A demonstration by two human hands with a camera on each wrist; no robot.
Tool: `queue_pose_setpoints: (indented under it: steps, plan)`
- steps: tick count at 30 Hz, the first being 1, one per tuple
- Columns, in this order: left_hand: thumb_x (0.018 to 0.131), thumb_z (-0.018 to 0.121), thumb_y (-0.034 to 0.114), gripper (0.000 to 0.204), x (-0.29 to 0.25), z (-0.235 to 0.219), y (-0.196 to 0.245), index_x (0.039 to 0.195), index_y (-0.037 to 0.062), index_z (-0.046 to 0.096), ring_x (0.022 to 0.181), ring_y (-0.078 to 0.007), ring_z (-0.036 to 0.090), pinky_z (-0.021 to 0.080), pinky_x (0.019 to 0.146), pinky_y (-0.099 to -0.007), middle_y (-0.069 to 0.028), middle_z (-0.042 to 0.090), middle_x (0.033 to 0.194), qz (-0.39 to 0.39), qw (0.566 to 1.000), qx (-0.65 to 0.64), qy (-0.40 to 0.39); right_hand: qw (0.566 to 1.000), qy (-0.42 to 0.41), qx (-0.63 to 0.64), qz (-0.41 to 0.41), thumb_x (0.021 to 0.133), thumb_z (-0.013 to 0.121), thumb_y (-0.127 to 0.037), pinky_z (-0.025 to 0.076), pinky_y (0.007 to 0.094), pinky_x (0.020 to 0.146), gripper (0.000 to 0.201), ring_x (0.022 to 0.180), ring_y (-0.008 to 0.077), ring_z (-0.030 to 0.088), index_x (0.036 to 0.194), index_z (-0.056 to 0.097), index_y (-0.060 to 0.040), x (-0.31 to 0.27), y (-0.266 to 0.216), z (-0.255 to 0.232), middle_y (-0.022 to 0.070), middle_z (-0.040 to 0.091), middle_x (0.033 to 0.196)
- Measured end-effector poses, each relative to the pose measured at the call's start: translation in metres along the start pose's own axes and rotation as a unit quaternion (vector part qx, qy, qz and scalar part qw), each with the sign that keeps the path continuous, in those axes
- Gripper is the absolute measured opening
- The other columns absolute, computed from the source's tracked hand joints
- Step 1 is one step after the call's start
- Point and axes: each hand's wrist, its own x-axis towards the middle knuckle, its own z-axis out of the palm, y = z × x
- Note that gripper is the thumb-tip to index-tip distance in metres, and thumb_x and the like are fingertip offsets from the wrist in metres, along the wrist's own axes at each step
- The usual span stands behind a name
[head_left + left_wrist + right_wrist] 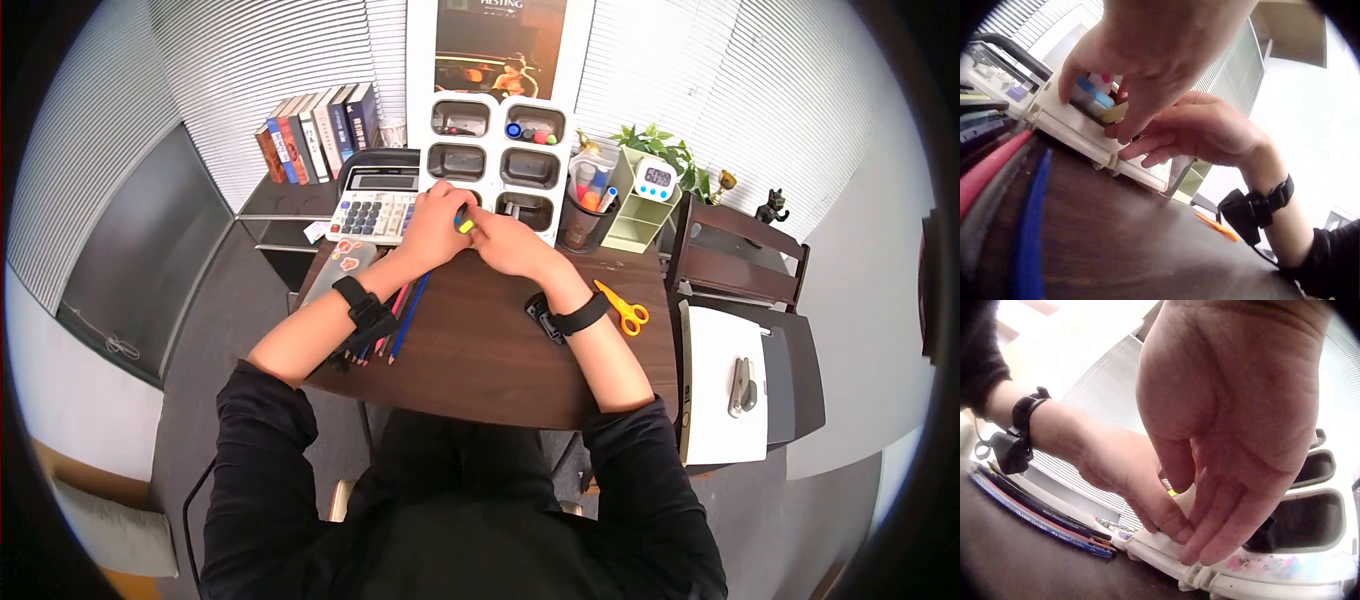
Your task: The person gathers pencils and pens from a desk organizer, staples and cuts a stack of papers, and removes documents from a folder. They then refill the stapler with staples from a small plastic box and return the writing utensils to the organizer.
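Over the lower left compartment of the white organizer [492, 184], my left hand [437, 238] bends its fingers and thumb round small yellow [1114, 114] and blue [1094, 94] marker-like items. My right hand [515, 246] meets it from the right; in the right wrist view, its fairly straight fingers [1225, 515] touch the left thumb area. A yellow end [467, 227] shows between the hands in the head view. The hands hide most of that compartment, and whether the right fingertips grip anything is unclear.
A calculator [372, 214] and coloured pencils [408, 318] lie left of the hands. On the right stand a pen cup [583, 222] and a green holder with a timer [655, 179]; orange scissors [628, 310] lie on the desk. Other organizer compartments hold small items.
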Motion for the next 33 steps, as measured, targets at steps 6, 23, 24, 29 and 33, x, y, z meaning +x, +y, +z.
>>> queue_pose_setpoints:
  steps: [6,23,24,29,33]
  plan:
    - [0.063,0.076,0.008,0.037,0.002,0.007,-0.008,0.097,0.0022,0.062,0.096,-0.0319,0.058,0.047,0.082,-0.0382,-0.0125,0.063,0.098,0.028,0.999,-0.029,0.012,1.0,-0.004,-0.008,0.003,0.088,0.041,-0.011,0.047,0.0478,0.082,0.044,0.093,0.042,0.061,0.126,0.044,0.0114,-0.001,0.003,0.0,0.0294,0.062,0.098]
    - [0.066,0.063,-0.005,0.03,-0.025,-0.036,0.014,0.096,0.0008,0.064,0.097,-0.031,0.06,0.048,0.085,-0.0367,-0.0119,0.063,0.104,0.061,0.998,-0.02,0.001,0.987,-0.064,-0.13,0.072,0.086,0.054,-0.031,0.052,0.0431,0.078,0.03,0.09,0.034,0.065,0.098,0.069,-0.0082,-0.012,-0.017,-0.018,0.0159,0.068,0.092]
    - [0.066,0.063,-0.005,0.03,-0.028,-0.04,0.017,0.095,0.0008,0.064,0.097,-0.031,0.06,0.048,0.085,-0.0371,-0.0116,0.063,0.104,0.064,0.998,-0.015,0.003,0.981,-0.098,-0.144,0.08,0.086,0.055,-0.033,0.052,0.0431,0.078,0.031,0.091,0.0342,0.065,0.096,0.07,-0.0078,-0.014,-0.016,-0.02,0.0156,0.068,0.093]
    - [0.066,0.066,-0.005,0.029,-0.055,-0.057,0.039,0.094,0.0016,0.064,0.099,-0.0299,0.059,0.048,0.086,-0.0376,-0.0096,0.063,0.105,0.112,0.994,-0.004,0.019,0.978,-0.056,-0.17,0.103,0.087,0.055,-0.035,0.052,0.0434,0.079,0.031,0.09,0.0342,0.065,0.093,0.07,-0.0076,-0.017,-0.013,-0.033,0.016,0.068,0.093]
    - [0.065,0.068,-0.003,0.028,-0.077,-0.059,0.056,0.092,0.0022,0.063,0.1,-0.0289,0.057,0.048,0.084,-0.0378,-0.0086,0.059,0.105,0.142,0.989,0.032,-0.032,0.982,-0.048,-0.158,0.089,0.086,0.056,-0.034,0.052,0.0432,0.077,0.031,0.088,0.0351,0.065,0.088,0.07,-0.0062,-0.021,-0.026,-0.035,0.0157,0.068,0.089]
